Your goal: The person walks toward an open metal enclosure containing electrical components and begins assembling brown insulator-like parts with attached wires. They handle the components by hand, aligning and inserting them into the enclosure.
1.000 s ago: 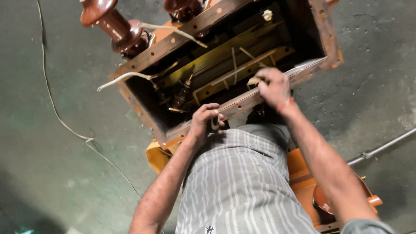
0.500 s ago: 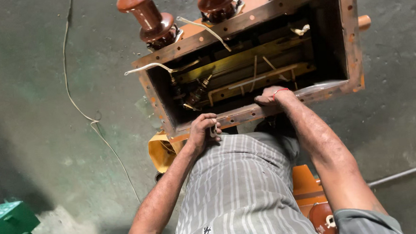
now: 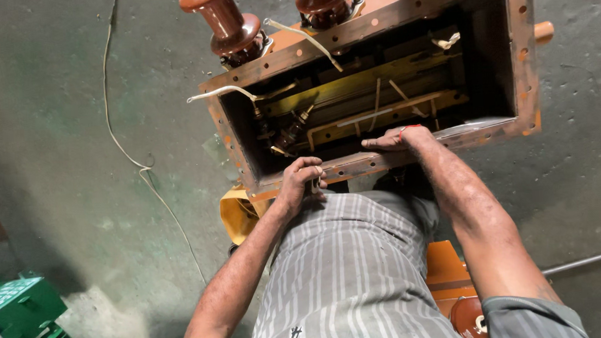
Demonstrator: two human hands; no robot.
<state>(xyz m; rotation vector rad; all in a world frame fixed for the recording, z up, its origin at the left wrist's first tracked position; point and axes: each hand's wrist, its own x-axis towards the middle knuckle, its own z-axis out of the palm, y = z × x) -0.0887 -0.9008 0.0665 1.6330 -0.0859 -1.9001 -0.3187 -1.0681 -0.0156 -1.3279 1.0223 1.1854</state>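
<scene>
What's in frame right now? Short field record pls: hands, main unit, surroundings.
left hand: curled on the near flange of the tank, fingers closed on a small item too small to identify
right hand: flat on the same flange, fingertips at the inner edge
tank: open-topped orange metal box, bolt holes along the rim, yellow bars and leads inside
insulators: brown ribbed, on the far side
floor: grey concrete, with a loose white cable
green crate: lower left corner
</scene>
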